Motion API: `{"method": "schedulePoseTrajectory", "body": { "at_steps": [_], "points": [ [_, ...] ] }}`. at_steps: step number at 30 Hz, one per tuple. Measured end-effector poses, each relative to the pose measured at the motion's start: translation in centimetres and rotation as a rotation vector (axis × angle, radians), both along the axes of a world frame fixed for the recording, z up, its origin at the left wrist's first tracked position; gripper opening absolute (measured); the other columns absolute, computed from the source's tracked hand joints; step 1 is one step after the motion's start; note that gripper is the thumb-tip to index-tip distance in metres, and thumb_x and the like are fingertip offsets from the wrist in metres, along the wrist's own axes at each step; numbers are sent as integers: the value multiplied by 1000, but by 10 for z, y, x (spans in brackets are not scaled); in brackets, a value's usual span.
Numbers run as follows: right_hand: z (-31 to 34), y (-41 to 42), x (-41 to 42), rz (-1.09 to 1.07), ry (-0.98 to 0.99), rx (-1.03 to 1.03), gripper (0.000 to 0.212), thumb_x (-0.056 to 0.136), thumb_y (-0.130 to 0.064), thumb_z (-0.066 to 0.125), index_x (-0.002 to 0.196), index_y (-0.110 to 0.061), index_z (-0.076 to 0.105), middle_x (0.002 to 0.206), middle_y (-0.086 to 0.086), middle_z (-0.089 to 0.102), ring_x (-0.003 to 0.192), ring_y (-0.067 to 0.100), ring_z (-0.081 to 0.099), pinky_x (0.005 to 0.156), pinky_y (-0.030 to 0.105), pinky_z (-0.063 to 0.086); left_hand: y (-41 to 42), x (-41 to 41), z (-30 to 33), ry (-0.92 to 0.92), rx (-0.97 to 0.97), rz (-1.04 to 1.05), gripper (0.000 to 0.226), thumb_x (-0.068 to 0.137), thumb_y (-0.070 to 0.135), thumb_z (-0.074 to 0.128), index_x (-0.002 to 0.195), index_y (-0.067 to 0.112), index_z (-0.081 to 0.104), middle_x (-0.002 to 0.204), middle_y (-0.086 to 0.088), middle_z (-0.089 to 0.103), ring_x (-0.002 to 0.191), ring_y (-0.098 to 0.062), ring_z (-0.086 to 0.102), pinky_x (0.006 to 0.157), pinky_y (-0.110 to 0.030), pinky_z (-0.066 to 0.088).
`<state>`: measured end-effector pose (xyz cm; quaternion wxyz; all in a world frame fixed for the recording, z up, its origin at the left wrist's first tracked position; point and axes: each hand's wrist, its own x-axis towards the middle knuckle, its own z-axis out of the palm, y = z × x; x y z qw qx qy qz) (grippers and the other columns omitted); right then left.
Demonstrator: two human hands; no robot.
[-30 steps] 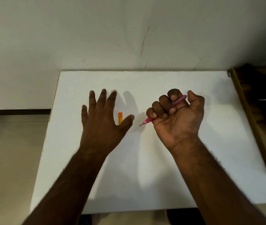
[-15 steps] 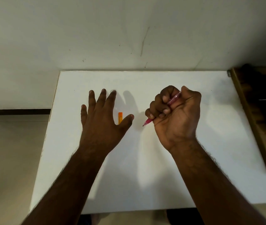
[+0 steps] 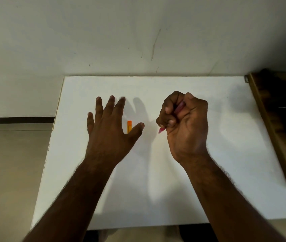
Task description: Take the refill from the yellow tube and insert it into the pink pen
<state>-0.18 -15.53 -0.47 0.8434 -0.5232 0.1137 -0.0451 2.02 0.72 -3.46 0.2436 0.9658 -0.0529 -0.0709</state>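
At the far left a strip of beige floor runs beside the white table, whose far edge meets a pale wall.

The left hand is spread flat, palm down, above the table's left half, its fingers splayed and nothing in it. In the gap between its forefinger and thumb shows one yellow tube, a short orange-yellow piece lying on the table; its long axis runs toward and away from the person, and its near end is hidden by the hand. Whether a refill sits inside it cannot be told, and no refill shows outside it.

Right of that, apart from the tube, the right hand is clenched into a fist around one pink pen. The pen's long axis slants from lower left to upper right through the fist: its pink tip pokes out below the curled fingers, pointing down-left toward the table, and a sliver of the pink barrel shows between the thumb and the forefinger higher up.

At the far right edge stands a dark wooden piece of furniture, just beside the table.

Counted: two hands, one tube, one pen.
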Motion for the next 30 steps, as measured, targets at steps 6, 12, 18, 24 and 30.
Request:
{"method": "schedulePoseTrajectory", "body": {
  "at_steps": [6, 12, 18, 24, 30],
  "points": [
    [0, 2, 0, 15, 8, -9, 38, 85, -39, 36, 67, -9, 52, 50, 2, 32, 50, 17, 26, 55, 35, 24, 0, 1, 0, 6, 4, 0, 87, 87, 69, 51, 158, 31, 18, 168, 3, 10, 155, -19, -11, 123, -54, 2],
    [-5, -1, 4, 23, -14, 236, 29, 96, -35, 35, 81, -13, 47, 59, 5, 46, 55, 19, 31, 54, 32, 28, 0, 0, 0, 5, -11, 3, 87, 87, 68, 52, 158, 31, 18, 168, 3, 11, 155, -18, -12, 123, -52, 1],
    [-10, -8, 6, -47, -24, 252, 33, 108, -35, 35, 95, -17, 60, 73, 4, 58, 63, 15, 50, 64, 31, 41, 0, 0, 0, 5, -17, 4, 86, 87, 68, 52, 158, 30, 19, 168, 3, 12, 155, -18, -11, 123, -53, 2],
    [-4, -6, 7, -81, 94, 283, 50, 106, -45, 33, 70, -14, 50, 53, -1, 35, 53, 15, 25, 56, 32, 28, 0, 0, -1, 9, -21, 2, 86, 87, 68, 52, 158, 30, 19, 168, 3, 12, 155, -18, -11, 123, -53, 2],
    [-3, -10, 6, -114, 92, 416, 48, 100, -47, 35, 67, -15, 47, 55, -1, 31, 56, 18, 20, 56, 32, 29, 1, 0, -1, 13, -32, 7, 86, 87, 67, 53, 158, 30, 19, 168, 4, 12, 155, -17, -12, 123, -52, 2]
  ]
}}
